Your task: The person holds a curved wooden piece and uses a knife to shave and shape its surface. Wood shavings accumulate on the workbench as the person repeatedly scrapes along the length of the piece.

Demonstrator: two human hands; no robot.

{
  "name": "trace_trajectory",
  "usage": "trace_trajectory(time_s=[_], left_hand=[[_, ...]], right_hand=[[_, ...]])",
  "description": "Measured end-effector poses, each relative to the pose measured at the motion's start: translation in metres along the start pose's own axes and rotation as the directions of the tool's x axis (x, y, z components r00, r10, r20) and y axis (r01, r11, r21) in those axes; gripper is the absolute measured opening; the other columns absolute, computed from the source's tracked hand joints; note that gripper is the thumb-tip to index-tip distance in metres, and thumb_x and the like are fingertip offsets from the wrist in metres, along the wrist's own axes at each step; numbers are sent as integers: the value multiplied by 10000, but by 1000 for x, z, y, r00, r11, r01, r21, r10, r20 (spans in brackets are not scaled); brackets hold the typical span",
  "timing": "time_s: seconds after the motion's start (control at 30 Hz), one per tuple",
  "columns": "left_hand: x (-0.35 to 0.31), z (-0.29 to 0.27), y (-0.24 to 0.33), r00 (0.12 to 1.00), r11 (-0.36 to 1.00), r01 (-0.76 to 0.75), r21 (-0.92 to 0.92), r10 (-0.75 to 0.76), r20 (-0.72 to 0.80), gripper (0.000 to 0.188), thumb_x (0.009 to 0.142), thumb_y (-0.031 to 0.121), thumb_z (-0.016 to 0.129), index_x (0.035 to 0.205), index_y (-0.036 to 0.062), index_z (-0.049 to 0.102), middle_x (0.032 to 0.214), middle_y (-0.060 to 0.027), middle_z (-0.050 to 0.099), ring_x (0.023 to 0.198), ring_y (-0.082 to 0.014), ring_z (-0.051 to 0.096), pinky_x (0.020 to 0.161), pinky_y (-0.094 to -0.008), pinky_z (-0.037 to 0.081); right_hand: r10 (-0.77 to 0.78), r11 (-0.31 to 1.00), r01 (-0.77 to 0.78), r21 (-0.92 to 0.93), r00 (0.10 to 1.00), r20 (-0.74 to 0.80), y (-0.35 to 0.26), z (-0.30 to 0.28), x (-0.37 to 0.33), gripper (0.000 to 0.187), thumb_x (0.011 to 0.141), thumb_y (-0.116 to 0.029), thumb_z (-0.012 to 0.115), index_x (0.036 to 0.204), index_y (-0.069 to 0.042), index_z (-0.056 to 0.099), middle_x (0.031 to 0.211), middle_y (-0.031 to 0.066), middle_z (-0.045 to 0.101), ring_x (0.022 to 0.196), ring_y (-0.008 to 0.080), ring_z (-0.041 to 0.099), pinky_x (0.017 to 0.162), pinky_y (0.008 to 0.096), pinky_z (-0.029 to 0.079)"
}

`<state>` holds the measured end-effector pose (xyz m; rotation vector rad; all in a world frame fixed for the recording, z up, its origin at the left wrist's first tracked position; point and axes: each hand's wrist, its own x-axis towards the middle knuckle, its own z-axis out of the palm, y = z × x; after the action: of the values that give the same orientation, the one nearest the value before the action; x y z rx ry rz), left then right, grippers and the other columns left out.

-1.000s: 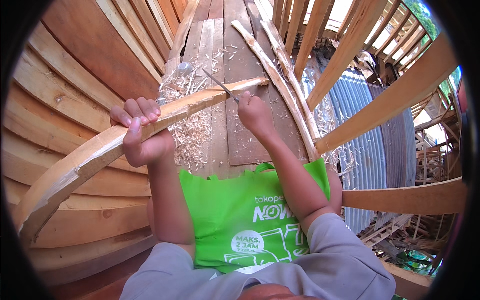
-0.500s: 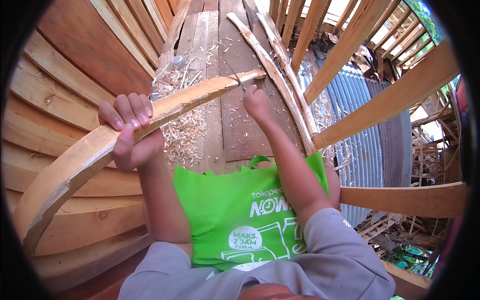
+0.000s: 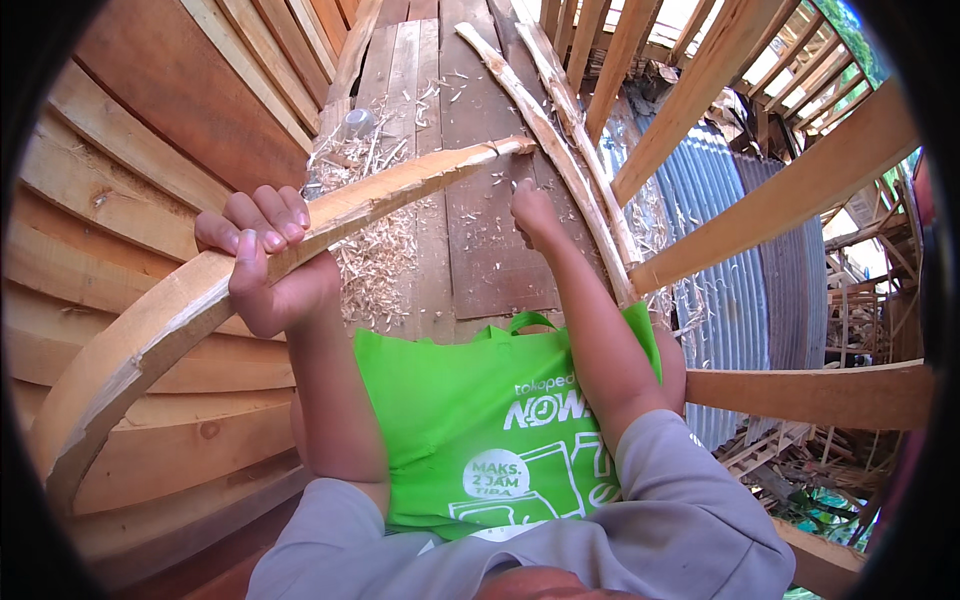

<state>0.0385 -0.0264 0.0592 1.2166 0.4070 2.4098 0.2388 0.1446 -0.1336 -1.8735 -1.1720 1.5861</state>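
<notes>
Step in hand: you look to be shaving the far end of a long curved wooden stick [image 3: 300, 235]. That is a judgement from the pale, freshly cut face along its top and the wood shavings [image 3: 375, 265] below it.

Left hand [image 3: 262, 262]: wrapped around the stick near its middle, 4 fingers [image 3: 265, 215] curled over the top edge and the palm beneath. It carries the stick's weight, tilted up and away from you.

Right hand [image 3: 535, 208]: closed into a fist just beside and below the stick's far tip, knuckles facing you. You may have a small blade in it, but the fist hides whatever is inside, so I cannot tell.

Where the stick lies: its near end sweeps down past your left side toward the lower left; its far tip [image 3: 505, 147] sits above the plank floor [image 3: 480, 250], a little left of your right fist and apart from it.

Next move calls for: a steady left-hand hold so the stick does not twist, and your right fist brought back against the tip at a shallow angle, directed away from your left fingers.

Around you: a green bag [image 3: 480, 420] on your lap, 2 peeled poles [image 3: 560, 150] lying on the floor to the right, stacked planks [image 3: 130, 150] at left.
</notes>
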Motion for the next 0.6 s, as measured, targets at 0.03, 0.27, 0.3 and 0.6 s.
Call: trace_trajectory(time_s=[0.03,0.27,0.3,0.6], left_hand=[[2,3,-2,1000,1000,-13,6,13,-6,145,757,85,525,806,154,406,645,4,403,587,-122,395,627,-284,381],[1,13,-5,999,1000,8,27,-7,-48,143,777,121,526,754,170,393,657,26,404,616,-111,404,636,-289,388],[0,14,-7,998,1000,6,20,-5,-64,143,774,119,524,756,171,392,656,26,401,613,-110,402,633,-286,388],[-2,10,-8,997,1000,-24,-1,23,-70,140,754,120,526,785,174,400,655,25,406,595,-100,404,613,-265,381]], right_hand=[[-34,999,34,-15,999,-19,-7,-2,-5,632,1011,-500,294,828,39,568,664,137,578,651,272,551,637,436,422],[-577,815,558,-152,766,-283,-12,-17,-17,718,928,-610,514,1143,69,607,1042,236,685,989,323,672,891,411,498],[-621,781,611,-124,744,-245,-11,-21,-16,725,913,-608,557,1186,63,596,1079,227,679,1024,300,658,913,389,490],[-778,570,763,-304,620,98,-15,-27,-35,761,776,-485,792,1428,-214,508,1083,166,708,1023,289,683,876,406,530]])
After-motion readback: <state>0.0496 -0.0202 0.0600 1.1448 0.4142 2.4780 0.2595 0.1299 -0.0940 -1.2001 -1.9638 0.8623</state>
